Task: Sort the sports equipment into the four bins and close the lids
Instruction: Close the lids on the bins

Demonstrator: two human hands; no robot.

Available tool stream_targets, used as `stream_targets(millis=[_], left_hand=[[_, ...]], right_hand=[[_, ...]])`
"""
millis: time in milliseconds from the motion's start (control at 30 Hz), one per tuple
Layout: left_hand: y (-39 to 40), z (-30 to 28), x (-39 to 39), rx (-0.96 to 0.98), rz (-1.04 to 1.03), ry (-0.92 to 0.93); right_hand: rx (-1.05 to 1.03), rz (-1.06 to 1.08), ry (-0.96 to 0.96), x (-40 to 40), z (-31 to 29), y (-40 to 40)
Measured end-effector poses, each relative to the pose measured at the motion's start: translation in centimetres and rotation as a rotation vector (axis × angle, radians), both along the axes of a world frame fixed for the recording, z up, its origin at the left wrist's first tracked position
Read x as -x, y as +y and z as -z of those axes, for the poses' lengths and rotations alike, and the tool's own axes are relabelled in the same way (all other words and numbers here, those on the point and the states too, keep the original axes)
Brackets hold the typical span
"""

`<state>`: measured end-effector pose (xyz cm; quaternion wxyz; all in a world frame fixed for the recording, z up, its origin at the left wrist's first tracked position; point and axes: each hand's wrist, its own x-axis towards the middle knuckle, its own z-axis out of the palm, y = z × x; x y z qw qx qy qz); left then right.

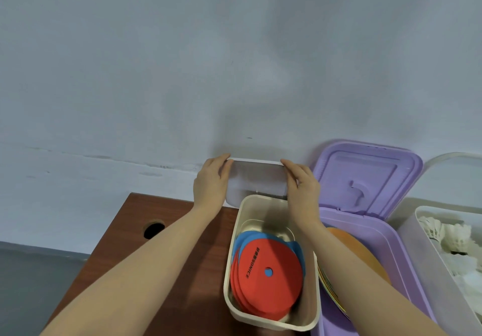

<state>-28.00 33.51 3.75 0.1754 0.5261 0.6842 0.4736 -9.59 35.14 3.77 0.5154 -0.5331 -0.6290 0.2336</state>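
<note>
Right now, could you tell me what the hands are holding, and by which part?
Both hands, left hand and right hand, hold the cream bin's raised lid by its two upper corners.

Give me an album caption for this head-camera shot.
Both hands hold the cream bin's raised lid above stacked red discs.

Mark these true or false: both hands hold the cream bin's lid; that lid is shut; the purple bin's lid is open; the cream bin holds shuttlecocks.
1. Both hands, left hand and right hand, hold the cream bin's lid: true.
2. That lid is shut: false, it stands raised behind the cream bin.
3. The purple bin's lid is open: true.
4. The cream bin holds shuttlecocks: false, it holds red and blue discs; the shuttlecocks lie in the clear bin.
</note>
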Motion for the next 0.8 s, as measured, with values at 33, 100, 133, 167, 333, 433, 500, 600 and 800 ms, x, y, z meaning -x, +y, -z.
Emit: stream_targets(millis=[33,100,133,167,333,433,500,600,800], left_hand=[[-0.1,-0.3,0.0,-0.012,-0.018,0.014],[-0.5,-1.0,0.1,-0.029,-0.051,0.05],[-0.8,-1.2,0.2,-0.039,-0.064,0.067],[-1.2,-1.6,0.3,-0.055,-0.075,0.079],[-3.6,-4.1,0.5,-0.21,-0.104,0.065],[-5.4,-5.6,0.3,-0.292,-0.078,0.039],[-6.8,-6.3,0.1,-0.328,-0.049,-0.002],[-9.2,-6.2,-0.4,-0.367,0.032,-0.047],[-13.8,-3.2,-1.1,-0.355,0.162,0.095]], right_hand=[[-0.013,-0.001,0.008,0.1,-0.3,0.1],[-0.043,0.001,0.021,0.4,-0.7,0.2],[-0.059,0.002,0.024,0.6,-1.0,0.0],[-0.078,-0.001,0.027,0.7,-1.3,-0.2],[-0.203,-0.044,0.023,0.7,-4.1,-2.5],[-0.266,-0.061,0.003,0.3,-5.9,-4.5],[-0.301,-0.072,-0.033,-0.3,-6.7,-5.9],[-0.324,-0.107,-0.084,-1.6,-6.6,-8.5],[-0.249,-0.144,-0.173,-4.9,-4.3,-13.7]])
